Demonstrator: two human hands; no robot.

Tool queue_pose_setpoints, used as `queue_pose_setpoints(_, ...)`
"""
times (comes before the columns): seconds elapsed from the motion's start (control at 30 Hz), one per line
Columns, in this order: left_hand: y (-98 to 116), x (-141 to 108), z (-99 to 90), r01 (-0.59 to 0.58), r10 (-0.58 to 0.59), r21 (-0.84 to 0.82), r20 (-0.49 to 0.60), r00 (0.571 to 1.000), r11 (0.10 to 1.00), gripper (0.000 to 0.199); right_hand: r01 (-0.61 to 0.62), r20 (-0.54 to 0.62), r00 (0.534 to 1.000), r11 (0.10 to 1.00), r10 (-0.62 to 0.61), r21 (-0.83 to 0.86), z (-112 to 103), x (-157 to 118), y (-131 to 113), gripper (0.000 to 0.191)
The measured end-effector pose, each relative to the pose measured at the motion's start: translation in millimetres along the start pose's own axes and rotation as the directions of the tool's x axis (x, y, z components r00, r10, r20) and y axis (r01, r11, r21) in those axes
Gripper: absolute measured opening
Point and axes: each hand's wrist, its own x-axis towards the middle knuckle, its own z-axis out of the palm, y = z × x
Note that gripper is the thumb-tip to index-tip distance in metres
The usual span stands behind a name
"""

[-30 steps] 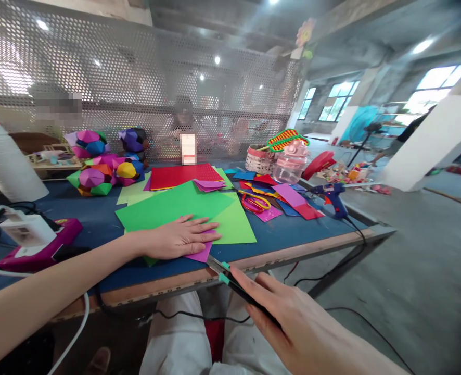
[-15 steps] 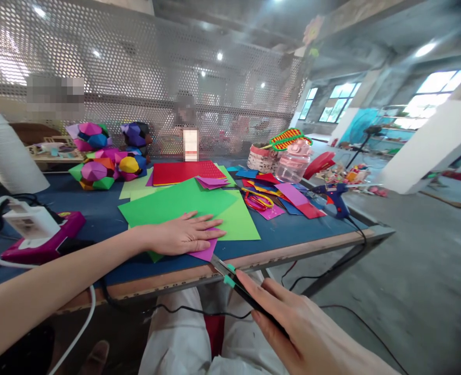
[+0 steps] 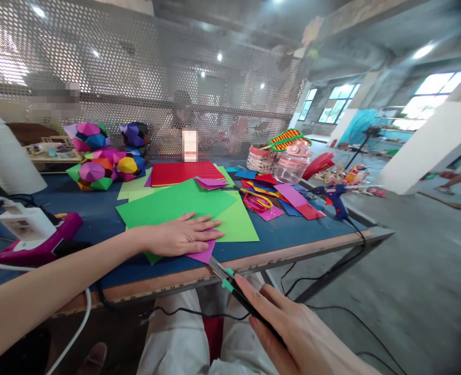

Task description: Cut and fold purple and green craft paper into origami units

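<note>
My left hand (image 3: 183,235) lies flat with its fingers spread, pressing on a purple paper piece (image 3: 203,254) and the green sheets (image 3: 168,200) under it. At the lower right my right hand (image 3: 283,325) is wrapped round a black-handled tool with teal parts and a metal blade (image 3: 223,275). The blade's tip is at the lower corner of the purple paper, near the table's front edge. Small purple pieces (image 3: 210,183) rest on the green sheet, beside a red stack (image 3: 181,173).
Scissors (image 3: 257,200) lie on colored scraps, with a glue gun (image 3: 337,199) to their right. A pink-lidded bottle (image 3: 292,165) and basket (image 3: 260,158) stand behind. At left are paper balls (image 3: 92,174), a power strip (image 3: 45,242) and a white cone (image 3: 10,151).
The whole view has shifted very slightly. Both hands, the tool and the purple paper keep nearly the same places. A person's legs now show at the far right.
</note>
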Motion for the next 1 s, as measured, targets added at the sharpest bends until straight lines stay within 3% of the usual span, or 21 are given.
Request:
queue_pose_setpoints(0.43,-1,0,1.5,-0.017,0.016,-0.044,-0.042,0.999,0.999,0.053,-0.067,0.110,0.992,0.996,0.059,0.067,5,1,3,0.059)
queue_pose_setpoints(0.77,1,0,-0.6,-0.008,0.007,-0.032,-0.024,1.000,0.999,0.052,-0.062,0.079,0.995,0.997,0.058,0.045,21,-9,7,0.062)
queue_pose_setpoints(1.0,2,1,1.9,0.019,-0.020,-0.032,-0.028,0.999,0.999,0.053,-0.077,0.052,0.996,0.990,0.071,0.116,9,-3,2,0.057)
